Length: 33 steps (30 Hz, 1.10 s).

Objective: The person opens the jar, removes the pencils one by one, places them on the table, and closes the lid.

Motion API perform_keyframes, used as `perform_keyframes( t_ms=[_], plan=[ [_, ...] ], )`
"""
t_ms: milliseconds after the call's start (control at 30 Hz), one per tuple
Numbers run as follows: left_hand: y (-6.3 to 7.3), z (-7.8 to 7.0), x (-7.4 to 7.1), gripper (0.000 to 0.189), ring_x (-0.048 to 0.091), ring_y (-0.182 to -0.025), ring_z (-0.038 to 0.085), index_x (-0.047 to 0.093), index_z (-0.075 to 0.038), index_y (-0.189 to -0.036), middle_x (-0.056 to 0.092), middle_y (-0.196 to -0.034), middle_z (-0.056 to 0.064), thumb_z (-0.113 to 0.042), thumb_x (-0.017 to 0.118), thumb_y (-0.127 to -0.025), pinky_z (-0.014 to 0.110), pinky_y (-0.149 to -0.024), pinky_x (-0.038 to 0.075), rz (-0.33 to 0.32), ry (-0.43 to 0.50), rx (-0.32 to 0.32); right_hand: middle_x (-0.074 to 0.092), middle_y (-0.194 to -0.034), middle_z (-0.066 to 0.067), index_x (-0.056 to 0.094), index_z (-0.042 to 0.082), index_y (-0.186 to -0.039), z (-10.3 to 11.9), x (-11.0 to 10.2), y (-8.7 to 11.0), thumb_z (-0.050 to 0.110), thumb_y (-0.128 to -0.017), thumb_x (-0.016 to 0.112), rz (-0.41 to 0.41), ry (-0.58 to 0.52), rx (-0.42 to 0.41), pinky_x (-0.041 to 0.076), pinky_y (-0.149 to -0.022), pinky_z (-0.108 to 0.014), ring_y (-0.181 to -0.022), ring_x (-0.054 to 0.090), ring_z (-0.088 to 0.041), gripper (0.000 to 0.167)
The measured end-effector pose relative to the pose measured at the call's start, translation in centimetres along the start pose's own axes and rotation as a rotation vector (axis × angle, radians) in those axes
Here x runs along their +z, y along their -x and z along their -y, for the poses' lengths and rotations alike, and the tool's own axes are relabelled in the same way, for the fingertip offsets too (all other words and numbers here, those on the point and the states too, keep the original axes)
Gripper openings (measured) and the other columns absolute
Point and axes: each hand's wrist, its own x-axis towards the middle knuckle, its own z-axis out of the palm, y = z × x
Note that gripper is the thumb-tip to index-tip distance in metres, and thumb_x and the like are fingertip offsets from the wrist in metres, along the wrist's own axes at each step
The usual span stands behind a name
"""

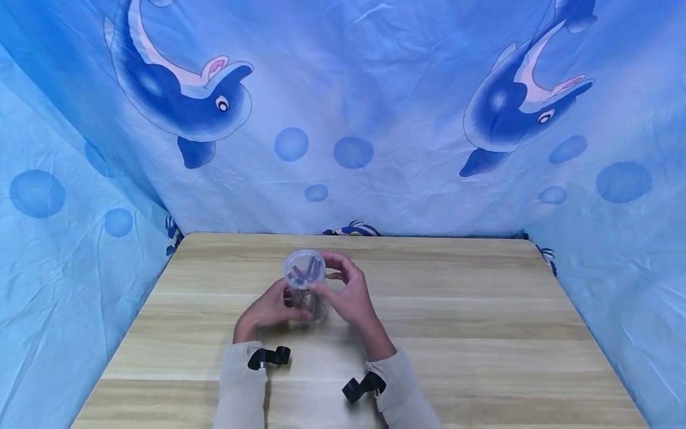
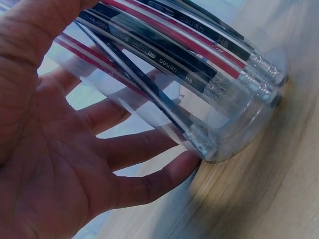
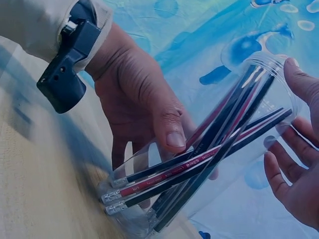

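Observation:
A clear plastic jar (image 1: 318,311) of pencils stands tilted low over the table, with a round translucent lid (image 1: 301,260) at its top. Red and black pencils (image 3: 184,172) lean inside it, metal ferrules toward the bottom. My left hand (image 1: 270,307) holds the jar's body, thumb on the near side and fingers round the far side. Up at the rim, my right hand (image 1: 349,296) grips the lid between thumb and fingers. The left wrist view shows the jar's base close to the wood; whether it touches I cannot tell.
Both hands are over the middle of a light wooden table (image 1: 471,333). A blue dolphin-print cloth (image 1: 343,89) hangs behind and along both sides. Black camera mounts (image 1: 364,386) sit on both wrists.

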Motion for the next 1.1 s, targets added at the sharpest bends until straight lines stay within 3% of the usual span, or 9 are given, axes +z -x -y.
perform_keyframes(
  t_ms=[167,233,433,833,1100],
  plan=[
    [0.3,0.1,0.1,0.089,0.048,-0.129,0.034,0.045,-0.028,-0.145,0.050,-0.144,0.004,-0.018,0.092,-0.071,0.060,-0.105,0.038,0.006,0.017,0.000,0.063,-0.126,-0.018,0.059,-0.006,-0.126,2.1,-0.3,0.3,-0.005,-0.084,0.075,0.017,-0.025,0.034,0.053,-0.092,-0.049,-0.115,0.060,-0.030,0.045],
    [0.4,0.2,0.2,0.088,0.049,-0.129,0.034,0.045,-0.028,-0.145,0.051,-0.144,0.004,-0.018,0.092,-0.071,0.060,-0.105,0.039,0.011,0.017,-0.004,0.062,-0.126,-0.020,0.058,-0.008,-0.126,2.4,-0.4,0.4,-0.006,-0.085,0.074,0.021,-0.039,0.037,0.052,-0.092,-0.051,-0.116,0.060,-0.033,0.044],
    [0.3,0.2,0.1,0.089,0.047,-0.130,0.035,0.043,-0.027,-0.147,0.049,-0.145,0.005,-0.017,0.091,-0.072,0.060,-0.105,0.038,0.014,0.017,0.013,0.062,-0.127,-0.021,0.059,-0.009,-0.125,2.5,-0.6,0.3,-0.007,-0.088,0.070,0.032,-0.057,0.013,0.053,-0.093,-0.050,-0.116,0.060,-0.033,0.039],
    [-0.6,0.0,0.1,0.090,0.047,-0.130,0.035,0.041,-0.025,-0.149,0.049,-0.145,0.007,-0.019,0.090,-0.073,0.059,-0.105,0.039,0.024,-0.015,0.045,0.062,-0.123,-0.024,0.058,-0.011,-0.120,2.1,-1.2,0.0,-0.006,-0.093,0.064,0.008,-0.078,-0.011,0.054,-0.090,-0.032,-0.114,0.061,-0.035,0.028],
    [0.3,0.3,-0.1,0.085,0.049,-0.129,0.038,0.044,-0.018,-0.146,0.051,-0.143,0.012,-0.018,0.090,-0.074,0.061,-0.106,0.038,0.017,-0.020,0.004,0.062,-0.123,-0.025,0.058,-0.012,-0.119,2.1,-0.9,0.0,-0.004,-0.094,0.063,0.037,-0.071,-0.011,0.054,-0.090,-0.036,-0.116,0.061,-0.035,0.026]
  ],
)
